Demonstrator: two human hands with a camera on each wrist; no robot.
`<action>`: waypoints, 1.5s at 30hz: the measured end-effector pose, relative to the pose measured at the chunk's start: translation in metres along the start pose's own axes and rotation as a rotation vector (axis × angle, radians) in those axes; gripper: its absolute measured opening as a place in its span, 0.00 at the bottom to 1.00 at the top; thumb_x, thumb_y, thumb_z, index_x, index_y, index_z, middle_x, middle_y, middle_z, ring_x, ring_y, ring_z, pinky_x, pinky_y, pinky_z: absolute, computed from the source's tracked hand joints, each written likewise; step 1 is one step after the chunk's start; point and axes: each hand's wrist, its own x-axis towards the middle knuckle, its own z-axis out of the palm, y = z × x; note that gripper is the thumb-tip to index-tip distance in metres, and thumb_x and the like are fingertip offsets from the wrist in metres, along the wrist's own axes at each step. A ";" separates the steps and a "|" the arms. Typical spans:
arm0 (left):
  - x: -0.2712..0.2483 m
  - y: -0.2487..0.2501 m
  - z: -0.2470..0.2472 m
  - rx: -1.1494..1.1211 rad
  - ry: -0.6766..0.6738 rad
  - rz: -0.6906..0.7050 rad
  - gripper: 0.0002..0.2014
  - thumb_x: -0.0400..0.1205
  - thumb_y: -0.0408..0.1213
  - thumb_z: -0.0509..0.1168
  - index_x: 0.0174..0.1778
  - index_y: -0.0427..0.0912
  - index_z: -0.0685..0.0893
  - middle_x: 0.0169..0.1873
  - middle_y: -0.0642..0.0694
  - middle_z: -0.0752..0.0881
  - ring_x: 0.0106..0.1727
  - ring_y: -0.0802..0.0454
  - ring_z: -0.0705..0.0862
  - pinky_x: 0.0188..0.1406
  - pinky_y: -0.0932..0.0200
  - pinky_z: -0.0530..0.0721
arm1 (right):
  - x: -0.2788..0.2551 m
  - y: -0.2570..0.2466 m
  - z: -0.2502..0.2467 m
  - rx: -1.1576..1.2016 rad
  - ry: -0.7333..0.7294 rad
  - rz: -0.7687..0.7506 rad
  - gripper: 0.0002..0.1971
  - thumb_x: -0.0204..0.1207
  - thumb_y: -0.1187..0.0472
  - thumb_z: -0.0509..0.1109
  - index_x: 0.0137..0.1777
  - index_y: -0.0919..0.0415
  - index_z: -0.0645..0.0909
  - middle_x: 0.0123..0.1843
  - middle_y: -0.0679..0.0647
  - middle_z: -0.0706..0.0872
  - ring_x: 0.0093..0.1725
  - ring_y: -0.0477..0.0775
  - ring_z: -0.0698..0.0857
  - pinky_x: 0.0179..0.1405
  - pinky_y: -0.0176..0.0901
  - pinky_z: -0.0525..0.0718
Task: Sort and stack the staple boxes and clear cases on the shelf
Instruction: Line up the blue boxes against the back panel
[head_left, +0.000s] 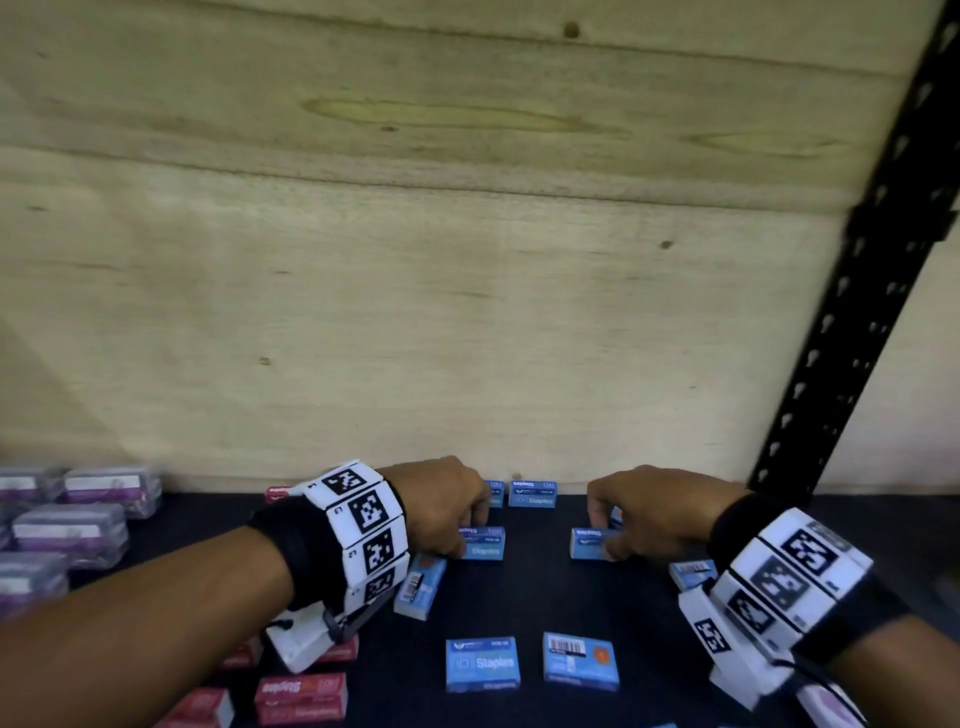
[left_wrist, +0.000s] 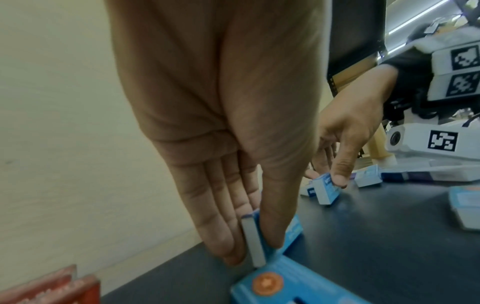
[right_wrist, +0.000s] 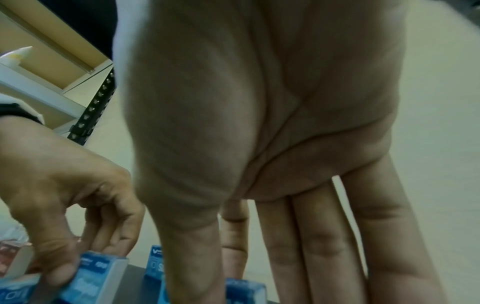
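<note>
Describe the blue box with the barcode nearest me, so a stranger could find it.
On the black shelf, look at the near edge, between the two wrists. Two blue staple boxes lie side by side; it is the right one, showing a barcode and orange dot, unlike its "Staples" neighbour.

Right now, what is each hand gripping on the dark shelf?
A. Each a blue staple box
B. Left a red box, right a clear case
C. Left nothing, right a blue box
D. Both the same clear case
A: the left hand pinches one blue staple box between thumb and fingers, and the right hand pinches another blue box.
</note>
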 end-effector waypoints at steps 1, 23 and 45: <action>0.001 0.000 0.000 0.027 0.022 -0.013 0.16 0.80 0.39 0.72 0.63 0.45 0.81 0.51 0.50 0.85 0.52 0.49 0.86 0.52 0.54 0.84 | 0.001 -0.003 -0.001 -0.007 -0.007 -0.013 0.10 0.76 0.50 0.74 0.53 0.46 0.78 0.45 0.42 0.81 0.45 0.49 0.82 0.41 0.41 0.78; 0.017 -0.005 -0.006 0.246 -0.064 -0.059 0.11 0.84 0.43 0.65 0.46 0.44 0.70 0.39 0.46 0.73 0.34 0.49 0.71 0.28 0.61 0.70 | 0.016 -0.043 -0.020 -0.050 -0.117 0.050 0.15 0.80 0.53 0.73 0.64 0.54 0.80 0.35 0.44 0.81 0.32 0.44 0.80 0.35 0.36 0.76; 0.030 -0.010 -0.010 0.245 -0.064 -0.052 0.12 0.85 0.43 0.64 0.44 0.44 0.67 0.30 0.49 0.65 0.27 0.53 0.63 0.24 0.61 0.65 | 0.021 -0.040 -0.016 0.046 -0.054 0.051 0.13 0.82 0.53 0.71 0.63 0.53 0.76 0.34 0.44 0.78 0.31 0.43 0.76 0.32 0.35 0.75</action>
